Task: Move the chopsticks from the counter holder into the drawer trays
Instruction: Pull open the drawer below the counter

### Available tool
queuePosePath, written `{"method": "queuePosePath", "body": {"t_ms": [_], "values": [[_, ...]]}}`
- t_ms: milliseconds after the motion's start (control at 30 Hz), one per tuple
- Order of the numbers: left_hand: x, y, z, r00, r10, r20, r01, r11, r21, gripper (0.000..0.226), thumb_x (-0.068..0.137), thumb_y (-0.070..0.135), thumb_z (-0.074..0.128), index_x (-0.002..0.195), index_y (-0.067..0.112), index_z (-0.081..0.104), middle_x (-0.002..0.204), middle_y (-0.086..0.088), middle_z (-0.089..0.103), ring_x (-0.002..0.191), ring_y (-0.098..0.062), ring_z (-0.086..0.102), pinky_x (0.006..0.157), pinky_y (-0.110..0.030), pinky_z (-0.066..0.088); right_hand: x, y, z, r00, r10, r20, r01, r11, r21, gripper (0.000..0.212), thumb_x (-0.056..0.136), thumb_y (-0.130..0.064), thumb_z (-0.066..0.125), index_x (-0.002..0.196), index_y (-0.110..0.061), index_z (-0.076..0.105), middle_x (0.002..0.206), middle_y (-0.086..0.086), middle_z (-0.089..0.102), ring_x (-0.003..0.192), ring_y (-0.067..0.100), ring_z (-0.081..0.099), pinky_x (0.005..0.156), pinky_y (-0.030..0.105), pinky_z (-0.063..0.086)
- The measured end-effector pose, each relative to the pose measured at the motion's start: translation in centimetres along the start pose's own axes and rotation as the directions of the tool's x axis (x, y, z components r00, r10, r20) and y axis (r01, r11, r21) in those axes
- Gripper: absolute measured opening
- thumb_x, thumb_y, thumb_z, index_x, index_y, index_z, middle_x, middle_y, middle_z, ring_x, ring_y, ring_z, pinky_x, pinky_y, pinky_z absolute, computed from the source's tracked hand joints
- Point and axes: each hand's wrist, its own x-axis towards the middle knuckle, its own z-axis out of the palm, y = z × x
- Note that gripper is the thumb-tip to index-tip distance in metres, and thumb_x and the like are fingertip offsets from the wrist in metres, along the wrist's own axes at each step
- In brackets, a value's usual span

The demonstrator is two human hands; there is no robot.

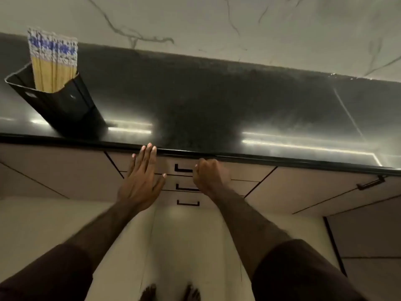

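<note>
The chopsticks [53, 61] are yellow along the shaft, with tops patterned in white and blue, and they stand in a glossy black holder [58, 101]. The counter [217, 101] is a dark speckled black with pale streaks of reflected light, and the wall [195, 25] behind it is off-white marble with thin grey veins. The 3 drawers [245, 171] and nearby cabinet doors [314, 187] are a pinkish beige with black handles [183, 168], the floor [186, 235] is cream, and both sleeves [303, 272] are dark brown.
</note>
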Motion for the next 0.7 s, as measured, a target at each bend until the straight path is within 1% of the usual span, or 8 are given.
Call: {"method": "queuePosePath", "body": {"t_ms": [67,133,233,367,500,533,600,700], "values": [[-0.5,-0.9,1.8,0.999,-0.027,0.035,0.027,1.0,0.007,0.078,0.094,0.055,0.014,0.151,0.008,-0.008,0.161,-0.01,-0.007,0.149,-0.021,-0.011,0.12,-0.041,-0.002,0.5,0.5,1.8,0.985,0.043,0.165,-0.043,0.999,-0.005,0.022,0.098,-0.027,0.044,0.086,-0.016,0.06,0.079,0.003,0.06,0.066,0.016,0.056,0.063,0.033,0.052],[-1.3,-1.9,4.4,0.995,-0.063,0.076,0.061,0.998,0.034,0.077,0.093,0.056,0.014,0.15,0.009,-0.009,0.161,-0.01,-0.006,0.149,-0.021,-0.01,0.12,-0.041,-0.001,0.9,0.9,3.5,0.959,0.068,0.274,-0.066,0.998,-0.016,0.02,0.098,-0.024,0.044,0.097,-0.014,0.062,0.092,0.008,0.064,0.076,0.02,0.059,0.074,0.038,0.055],[-1.3,-3.5,6.9,0.992,-0.098,0.081,0.094,0.995,0.041,0.077,0.093,0.057,0.012,0.15,0.012,-0.012,0.161,-0.008,-0.008,0.148,-0.018,-0.012,0.12,-0.038,-0.005,2.0,1.0,6.3,0.954,0.049,0.295,-0.038,0.998,-0.042,0.026,0.097,-0.019,0.044,0.118,-0.008,0.056,0.114,0.014,0.06,0.099,0.029,0.057,0.085,0.042,0.05],[-0.9,-4.8,8.9,0.987,-0.141,0.08,0.138,0.99,0.042,0.077,0.092,0.058,0.011,0.15,0.014,-0.015,0.16,-0.006,-0.015,0.147,-0.016,-0.015,0.118,-0.034,-0.01,3.8,1.0,10.0,0.945,0.081,0.317,-0.077,0.997,-0.025,0.035,0.096,-0.021,0.049,0.129,-0.01,0.047,0.126,0.013,0.053,0.113,0.029,0.05,0.097,0.041,0.045],[-0.5,-5.5,9.7,0.987,-0.144,0.065,0.144,0.99,0.014,0.078,0.093,0.056,0.015,0.15,0.013,-0.013,0.16,-0.006,-0.014,0.148,-0.016,-0.014,0.119,-0.036,-0.008,5.3,1.4,12.3,0.916,0.165,0.366,-0.206,0.976,0.075,0.052,0.097,-0.026,0.049,0.145,-0.013,0.035,0.152,0.011,0.034,0.14,0.029,0.029,0.116,0.04,0.025],[-0.5,-5.5,9.9,0.989,-0.138,0.055,0.138,0.99,0.004,0.078,0.093,0.055,0.017,0.151,0.012,-0.011,0.161,-0.007,-0.013,0.148,-0.016,-0.013,0.12,-0.037,-0.006,5.6,1.5,12.8,0.913,0.184,0.364,-0.23,0.969,0.086,0.054,0.097,-0.025,0.05,0.147,-0.013,0.033,0.154,0.011,0.031,0.142,0.029,0.026,0.117,0.039,0.022],[-0.5,-5.5,10.1,0.993,-0.117,0.035,0.117,0.993,-0.007,0.078,0.094,0.053,0.021,0.152,0.01,-0.009,0.162,-0.009,-0.009,0.149,-0.018,-0.01,0.12,-0.038,-0.003,5.9,1.7,13.4,0.919,0.193,0.344,-0.23,0.971,0.07,0.054,0.096,-0.022,0.053,0.147,-0.012,0.034,0.154,0.01,0.031,0.142,0.03,0.026,0.118,0.04,0.022],[-1.0,-5.2,10.1,0.994,-0.107,0.031,0.108,0.994,-0.021,0.078,0.095,0.052,0.024,0.152,0.009,-0.008,0.161,-0.009,-0.009,0.149,-0.018,-0.01,0.121,-0.039,-0.003,5.7,1.7,13.8,0.933,0.178,0.311,-0.195,0.98,0.024,0.048,0.099,-0.021,0.045,0.146,-0.013,0.036,0.154,0.011,0.032,0.142,0.031,0.026,0.117,0.042,0.023]]}}
